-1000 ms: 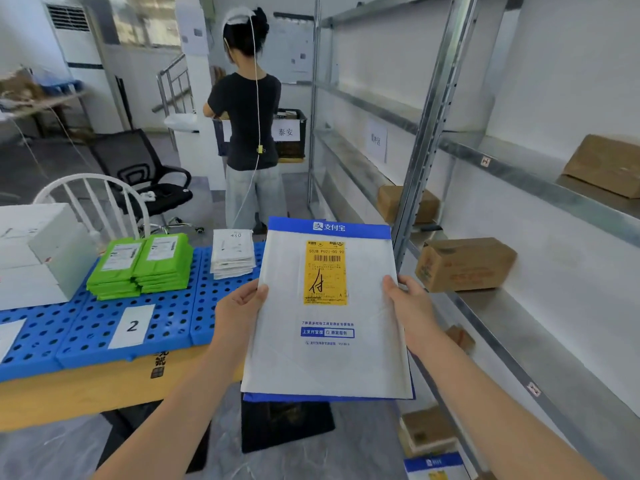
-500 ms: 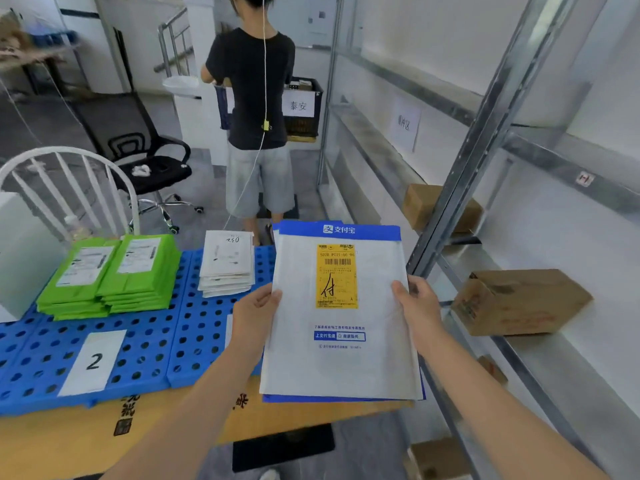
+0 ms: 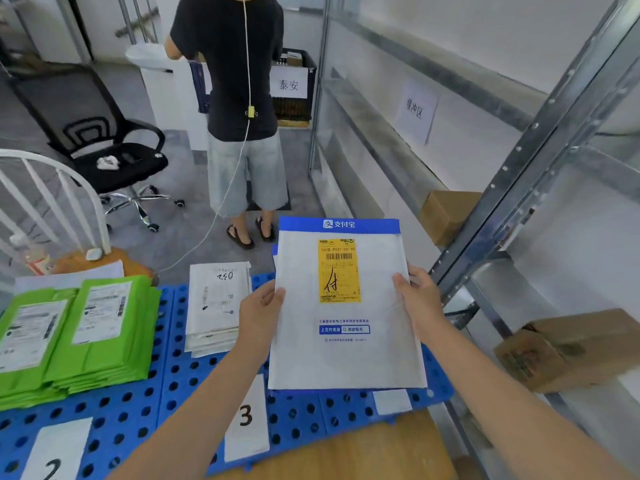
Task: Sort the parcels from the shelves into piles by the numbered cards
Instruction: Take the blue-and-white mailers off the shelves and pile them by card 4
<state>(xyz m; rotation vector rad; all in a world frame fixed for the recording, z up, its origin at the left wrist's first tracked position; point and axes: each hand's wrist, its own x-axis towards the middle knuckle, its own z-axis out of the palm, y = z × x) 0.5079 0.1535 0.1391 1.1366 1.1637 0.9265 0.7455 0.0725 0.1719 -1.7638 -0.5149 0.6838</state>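
Surface: wood tabletop (image 3: 346,452) w/ blue holed mat (image 3: 304,420); card 2 (image 3: 52,459) & card 3 (image 3: 246,417) nr front.
Piles: green parcels (image 3: 86,341) behind card 2, white mailers (image 3: 216,306) behind card 3.
Held: white parcel (image 3: 346,358), yellow label (image 3: 339,270), over mat's R end, just R of card 3.
L hand (image 3: 259,310): thumb on top pinching parcel's L edge; fingers under it, hidden.
R hand (image 3: 420,303): same, R edge.
Rack: metal shelves (image 3: 512,168) on R w/ cardboard boxes (image 3: 571,348).

Both forearms bare, extended forward, level with each other. Left hand (image 3: 261,308) grips left edge of parcel (image 3: 346,358), thumb on top. Right hand (image 3: 420,301) grips right edge, thumb on top.
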